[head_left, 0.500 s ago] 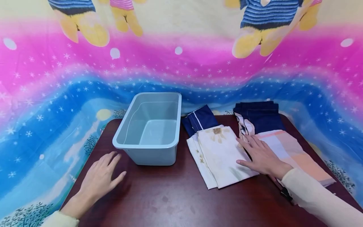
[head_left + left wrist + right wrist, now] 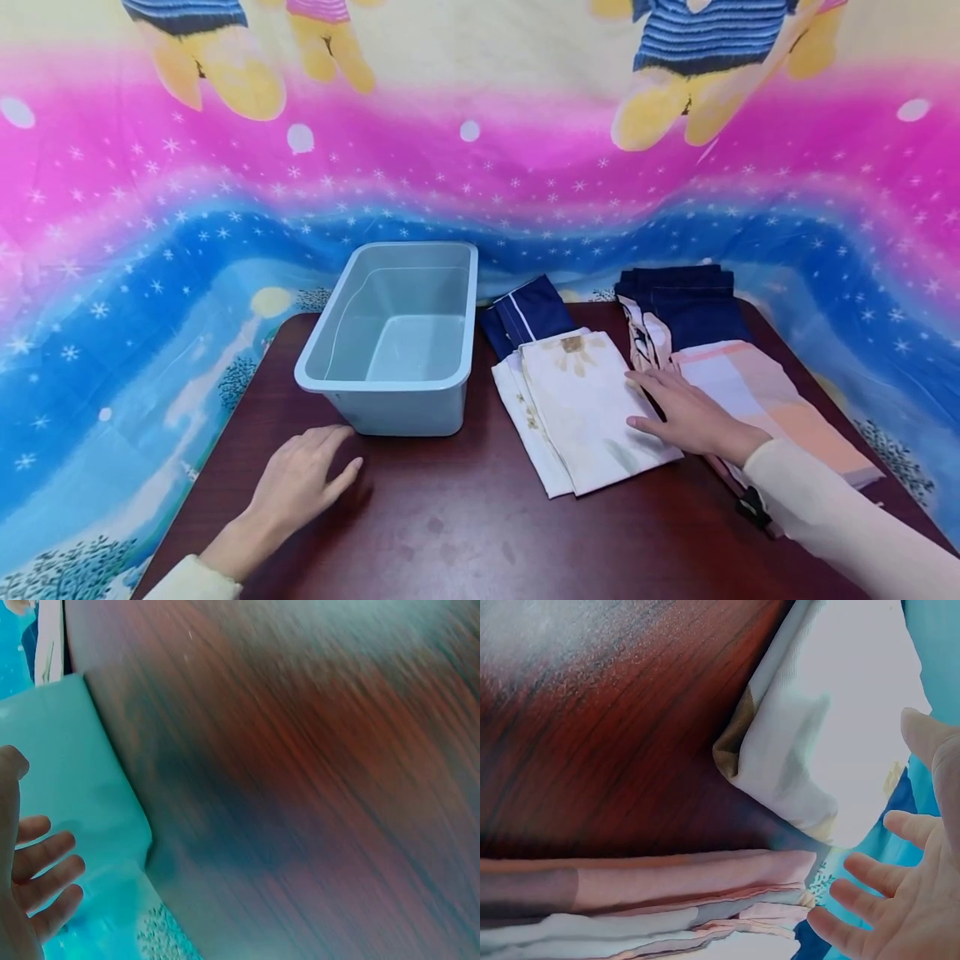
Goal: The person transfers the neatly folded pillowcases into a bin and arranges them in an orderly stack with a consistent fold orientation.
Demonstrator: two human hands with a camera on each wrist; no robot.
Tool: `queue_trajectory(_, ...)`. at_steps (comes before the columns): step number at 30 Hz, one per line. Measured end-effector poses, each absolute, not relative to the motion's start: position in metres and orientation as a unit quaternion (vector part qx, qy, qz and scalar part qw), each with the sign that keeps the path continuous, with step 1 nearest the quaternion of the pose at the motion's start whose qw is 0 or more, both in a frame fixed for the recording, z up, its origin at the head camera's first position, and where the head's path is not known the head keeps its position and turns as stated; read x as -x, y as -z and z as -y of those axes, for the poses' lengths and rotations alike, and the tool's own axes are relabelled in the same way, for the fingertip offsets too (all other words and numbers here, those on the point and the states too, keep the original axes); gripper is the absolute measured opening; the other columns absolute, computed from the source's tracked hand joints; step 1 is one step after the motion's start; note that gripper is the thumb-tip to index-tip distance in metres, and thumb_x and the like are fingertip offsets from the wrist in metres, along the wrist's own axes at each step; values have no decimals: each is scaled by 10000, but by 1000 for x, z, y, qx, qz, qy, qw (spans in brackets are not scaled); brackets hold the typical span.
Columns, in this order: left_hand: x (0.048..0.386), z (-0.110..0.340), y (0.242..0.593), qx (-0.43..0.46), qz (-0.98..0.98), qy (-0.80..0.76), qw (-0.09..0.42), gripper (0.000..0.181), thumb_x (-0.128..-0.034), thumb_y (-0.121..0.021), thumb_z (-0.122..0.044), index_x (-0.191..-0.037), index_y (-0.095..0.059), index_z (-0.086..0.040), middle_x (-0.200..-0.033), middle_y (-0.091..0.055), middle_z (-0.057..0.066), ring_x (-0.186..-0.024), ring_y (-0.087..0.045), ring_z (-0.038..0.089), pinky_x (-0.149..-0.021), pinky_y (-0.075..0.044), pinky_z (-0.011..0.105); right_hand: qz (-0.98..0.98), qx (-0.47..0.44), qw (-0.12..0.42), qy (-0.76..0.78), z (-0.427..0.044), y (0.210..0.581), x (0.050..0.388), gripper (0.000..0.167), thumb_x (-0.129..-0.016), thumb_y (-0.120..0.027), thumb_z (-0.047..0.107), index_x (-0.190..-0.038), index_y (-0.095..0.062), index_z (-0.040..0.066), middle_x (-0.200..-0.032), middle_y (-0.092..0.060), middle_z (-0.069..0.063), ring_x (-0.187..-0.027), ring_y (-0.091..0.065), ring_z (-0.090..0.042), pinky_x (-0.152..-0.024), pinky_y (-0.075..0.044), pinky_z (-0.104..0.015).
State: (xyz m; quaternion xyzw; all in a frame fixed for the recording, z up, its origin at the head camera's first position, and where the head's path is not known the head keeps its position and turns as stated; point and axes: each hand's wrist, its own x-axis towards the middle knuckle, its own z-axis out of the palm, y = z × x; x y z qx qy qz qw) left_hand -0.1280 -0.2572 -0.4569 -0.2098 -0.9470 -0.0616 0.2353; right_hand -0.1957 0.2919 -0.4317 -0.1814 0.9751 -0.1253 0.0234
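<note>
We're at the reaching stage, it seems, across the glossy, wood-grained counter (image 2: 450, 533). Here's the smooth, tapered plastic tub (image 2: 408, 412); right of it, the layered peach checked cloth (image 2: 798, 421) and flat-folded, floral white cloth (image 2: 577, 412). Our left hand (image 2: 300, 475) by the tub, right hand (image 2: 686, 415) at the white cloth's edge: fingers loose, gripping nothing, though contact is hard to judge. Gripping calls for curling fingers under a fold.

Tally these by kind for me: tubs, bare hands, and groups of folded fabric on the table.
Tubs: 1, the pale blue-green tub
Hands: 2, left hand and right hand
Folded fabric groups: 2, the one nearer the tub and the far-right one
Total: 5
</note>
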Motion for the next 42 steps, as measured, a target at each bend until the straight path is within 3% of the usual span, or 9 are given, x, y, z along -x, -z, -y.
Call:
queue_trajectory(8,125,232,457,179,962,107,178,318,-853,-779,-345,-1083,-713,-136,-975,-747,9,-856,-708,192,-724,-571,408,-971,186,33,148,-294,431,200,678,-947,-687,429,-1473,-494,47,-1513,-455,-287,-1411,-386,-506,-1096,-344,-692)
queue_trajectory(18,126,209,454,124,964,209,106,225,-900,-747,-293,-1082,-716,-165,-975,-743,-58,-892,-708,116,-773,-564,386,-951,209,42,223,-298,433,209,595,-995,-640,348,-1409,-521,-63,-1433,-542,-286,-1376,-435,-511,-1088,-355,-671)
queue_trajectory(29,129,186,455,117,945,303,39,175,-935,-711,-207,-1107,-697,-177,-916,-708,-150,-832,-664,9,-763,-536,255,-937,198,71,279,-295,432,217,519,-1016,-611,267,-1379,-529,-95,-1351,-601,-286,-1283,-544,-463,-1014,-453,-621)
queue_trajectory(35,132,171,458,118,930,348,-1,195,-959,-680,-192,-1152,-674,-175,-923,-715,-141,-816,-655,-7,-744,-533,246,-931,185,92,301,-298,431,221,546,-1032,-584,290,-1399,-505,-107,-1339,-602,-299,-1222,-575,-440,-982,-478,-586)
queue_trajectory(42,136,151,457,137,900,413,-38,209,-981,-645,-156,-1183,-661,-107,-964,-737,-44,-835,-690,66,-751,-536,234,-928,174,111,310,-301,439,230,521,-1034,-577,290,-1385,-515,-91,-1280,-611,-259,-1193,-580,-404,-980,-476,-561)
